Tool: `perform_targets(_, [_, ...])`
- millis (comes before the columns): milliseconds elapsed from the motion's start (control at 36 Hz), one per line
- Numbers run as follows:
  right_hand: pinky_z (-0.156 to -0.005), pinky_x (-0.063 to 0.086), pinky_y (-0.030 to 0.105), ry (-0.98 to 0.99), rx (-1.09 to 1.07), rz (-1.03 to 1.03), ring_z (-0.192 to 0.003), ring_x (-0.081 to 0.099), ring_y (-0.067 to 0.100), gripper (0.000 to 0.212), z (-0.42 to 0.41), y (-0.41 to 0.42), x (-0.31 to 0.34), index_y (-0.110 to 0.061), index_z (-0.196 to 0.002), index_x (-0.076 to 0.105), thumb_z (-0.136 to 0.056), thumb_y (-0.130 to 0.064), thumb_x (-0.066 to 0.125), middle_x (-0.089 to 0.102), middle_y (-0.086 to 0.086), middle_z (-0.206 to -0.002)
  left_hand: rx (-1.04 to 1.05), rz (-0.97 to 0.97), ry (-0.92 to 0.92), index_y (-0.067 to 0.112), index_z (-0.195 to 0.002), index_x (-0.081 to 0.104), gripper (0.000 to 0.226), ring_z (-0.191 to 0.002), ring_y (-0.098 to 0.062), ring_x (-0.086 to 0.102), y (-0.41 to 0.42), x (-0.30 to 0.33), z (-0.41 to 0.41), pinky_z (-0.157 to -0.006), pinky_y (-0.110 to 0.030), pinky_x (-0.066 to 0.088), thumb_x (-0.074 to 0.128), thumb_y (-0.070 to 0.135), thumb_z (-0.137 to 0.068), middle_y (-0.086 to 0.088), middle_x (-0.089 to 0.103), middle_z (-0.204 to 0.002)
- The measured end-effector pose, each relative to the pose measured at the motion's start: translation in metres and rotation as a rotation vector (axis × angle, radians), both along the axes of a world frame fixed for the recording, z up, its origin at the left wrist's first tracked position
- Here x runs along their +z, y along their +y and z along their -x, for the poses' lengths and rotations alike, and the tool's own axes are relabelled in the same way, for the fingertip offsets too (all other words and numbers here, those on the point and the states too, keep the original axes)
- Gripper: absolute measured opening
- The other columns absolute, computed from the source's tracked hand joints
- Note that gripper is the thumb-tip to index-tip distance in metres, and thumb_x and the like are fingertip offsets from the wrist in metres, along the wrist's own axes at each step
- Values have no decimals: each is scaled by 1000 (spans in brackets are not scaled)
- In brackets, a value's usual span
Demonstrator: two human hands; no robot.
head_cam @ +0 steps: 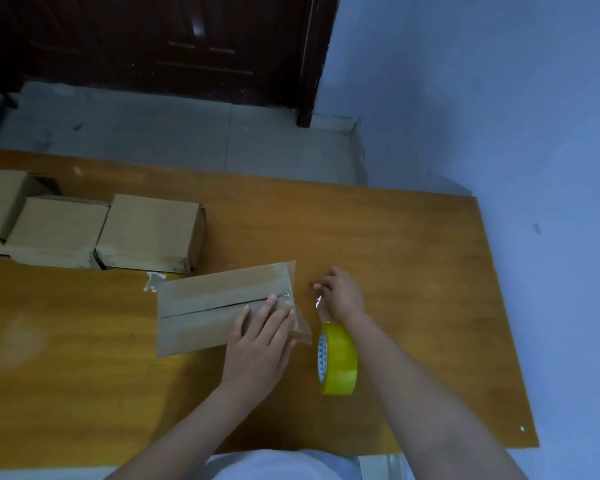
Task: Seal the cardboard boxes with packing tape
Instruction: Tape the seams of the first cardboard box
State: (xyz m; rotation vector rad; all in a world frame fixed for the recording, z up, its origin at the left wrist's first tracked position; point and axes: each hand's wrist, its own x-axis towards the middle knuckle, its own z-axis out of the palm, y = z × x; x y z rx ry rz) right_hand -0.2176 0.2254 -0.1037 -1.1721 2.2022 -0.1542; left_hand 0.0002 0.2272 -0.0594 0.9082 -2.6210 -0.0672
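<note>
A flat cardboard box [201, 306] lies in the middle of the wooden table [413, 254], its top seam running left to right. My left hand [260, 337] presses flat on the box's right end with straight fingers. A yellow roll of packing tape [338, 358] stands on edge just right of the box. My right hand [340, 292] is beyond the roll, fingers curled, with a strip of clear tape [318, 302] at its fingers; whether it pinches the strip I cannot tell.
Three other cardboard boxes [149, 230] sit in a row at the table's left rear. A scrap of clear tape [153, 280] lies by the flat box's left corner. A blue wall stands right of the table, a dark door beyond.
</note>
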Motion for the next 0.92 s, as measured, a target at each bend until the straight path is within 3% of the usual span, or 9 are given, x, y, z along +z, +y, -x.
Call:
perform_targets(56, [-88,36,34,23,52,15,-109,42,22,30,3,0,-1,-33,-121,64,-95,-37,51,50,3,-111,-2,-7,6,11,-118,67,39,-129,-21,44,0,-1,0,-102,-46,35,47,33,-92,-2,62,-128])
perform_targets(167, [-91,35,32,81,125,38,-111,38,23,31,10,0,-2,-40,-124,60,-94,-40,52,46,1,-119,-5,-14,17,11,-118,67,39,-129,-21,44,-1,-2,0,-102,-45,35,48,33,-92,-2,62,-129])
perform_targets(306, [-92,34,31,213,267,5,-118,36,25,39,15,5,-5,-51,-129,49,-96,-30,49,41,1,-132,-10,-17,22,12,-117,68,39,-128,-20,45,-2,-2,0,-102,-45,35,48,35,-92,-1,63,-127])
perform_targets(472, [-93,37,35,248,210,98,-111,41,29,45,8,13,-9,-49,-132,48,-95,-24,53,44,5,-134,-21,-33,24,13,-120,66,40,-129,-20,45,-3,-2,-2,-102,-45,35,48,36,-93,-1,62,-129])
perform_targets(583, [-99,31,37,311,128,-37,-120,34,28,65,11,11,-8,-48,-147,9,-95,-39,48,28,4,-145,-23,-44,12,14,-120,66,40,-129,-19,45,-3,0,-2,-102,-45,35,46,36,-93,-1,62,-129])
perform_targets(667, [-97,29,37,379,144,-78,-120,35,27,69,12,11,-7,-46,-148,0,-95,-48,44,27,4,-145,-30,-47,2,13,-119,66,40,-129,-20,45,-3,1,-2,-102,-45,35,48,35,-92,-1,61,-130])
perform_targets(806, [-101,31,40,305,61,-136,-125,31,29,78,13,5,0,-39,-150,0,-92,-47,51,24,7,-144,-35,-57,-18,12,-120,66,43,-129,-20,43,-4,3,-3,-102,-45,34,47,37,-90,-2,62,-129])
perform_targets(917, [-101,32,40,193,-83,21,-124,30,29,62,8,4,16,-26,-149,23,-95,-34,53,27,8,-138,-45,-57,-37,12,-121,65,45,-129,-21,43,-4,4,-5,-101,-46,34,46,37,-89,-2,62,-129])
